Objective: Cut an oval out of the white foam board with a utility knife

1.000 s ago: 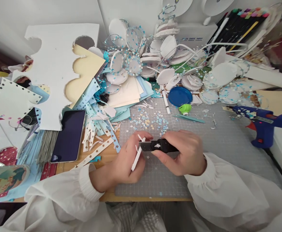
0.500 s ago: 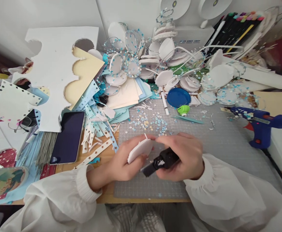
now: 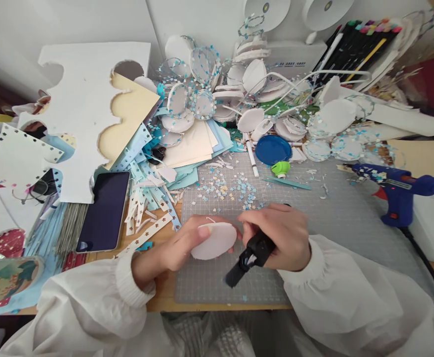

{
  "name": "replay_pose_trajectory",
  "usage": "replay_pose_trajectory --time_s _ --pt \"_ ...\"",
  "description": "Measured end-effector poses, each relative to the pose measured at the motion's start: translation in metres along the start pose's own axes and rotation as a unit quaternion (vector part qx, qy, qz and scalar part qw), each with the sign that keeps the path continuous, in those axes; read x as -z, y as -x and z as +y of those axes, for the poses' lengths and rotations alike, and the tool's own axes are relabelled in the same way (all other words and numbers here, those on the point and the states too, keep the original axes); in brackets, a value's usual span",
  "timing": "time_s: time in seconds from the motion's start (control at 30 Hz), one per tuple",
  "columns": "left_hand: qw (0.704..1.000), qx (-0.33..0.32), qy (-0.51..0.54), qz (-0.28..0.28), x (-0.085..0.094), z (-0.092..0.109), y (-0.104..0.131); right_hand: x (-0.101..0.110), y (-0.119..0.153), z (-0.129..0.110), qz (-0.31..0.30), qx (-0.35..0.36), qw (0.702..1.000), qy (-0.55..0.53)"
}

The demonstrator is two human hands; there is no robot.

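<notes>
In the head view, my left hand is closed around a round white foam disc, with the thumb lying on its upper face. A thin white sliver sticks up at the disc's far edge. My right hand wraps around a black tool with a flat, dark grey end pointing down toward me. Its kind is hard to make out, as the fingers cover much of it. The right fingertips are close to the disc's right edge. Both hands are above the grey cutting mat.
Small blue and cream star confetti lies beyond my hands. Behind it are a blue lid, a green cap and piled white discs. A blue glue gun rests right; a phone and cut foam board lie left.
The foam disc has turned so its flat face shows more fully, with my left thumb now on top. My right hand has tilted, and the black tool's grey end has dropped slightly.
</notes>
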State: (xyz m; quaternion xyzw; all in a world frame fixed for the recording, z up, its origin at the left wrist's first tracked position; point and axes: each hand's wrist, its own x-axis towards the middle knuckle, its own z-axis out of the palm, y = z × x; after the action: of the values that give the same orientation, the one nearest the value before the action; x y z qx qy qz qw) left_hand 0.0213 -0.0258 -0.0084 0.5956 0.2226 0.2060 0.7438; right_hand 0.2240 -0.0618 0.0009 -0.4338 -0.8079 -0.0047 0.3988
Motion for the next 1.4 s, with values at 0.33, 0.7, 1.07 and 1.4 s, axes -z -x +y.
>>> replay_pose_trajectory --time_s 0.33,0.7,1.07,1.4 --pt "0.997 -0.034 0.058 0.033 -0.002 0.001 -0.003 0.001 -0.005 -0.001 0.023 -0.1 0.993 0.051" --pt "0.991 -0.111 -0.058 0.049 -0.005 -0.004 -0.008 0.005 -0.005 -0.002 -0.048 -0.027 0.997 0.063" --pt "0.987 -0.116 -0.076 0.082 -0.002 -0.007 -0.008 0.006 -0.003 0.0 -0.056 -0.03 0.995 0.078" --pt "0.979 -0.164 -0.085 0.083 0.0 -0.011 -0.008 0.008 -0.004 0.003 -0.05 -0.032 0.995 0.079"
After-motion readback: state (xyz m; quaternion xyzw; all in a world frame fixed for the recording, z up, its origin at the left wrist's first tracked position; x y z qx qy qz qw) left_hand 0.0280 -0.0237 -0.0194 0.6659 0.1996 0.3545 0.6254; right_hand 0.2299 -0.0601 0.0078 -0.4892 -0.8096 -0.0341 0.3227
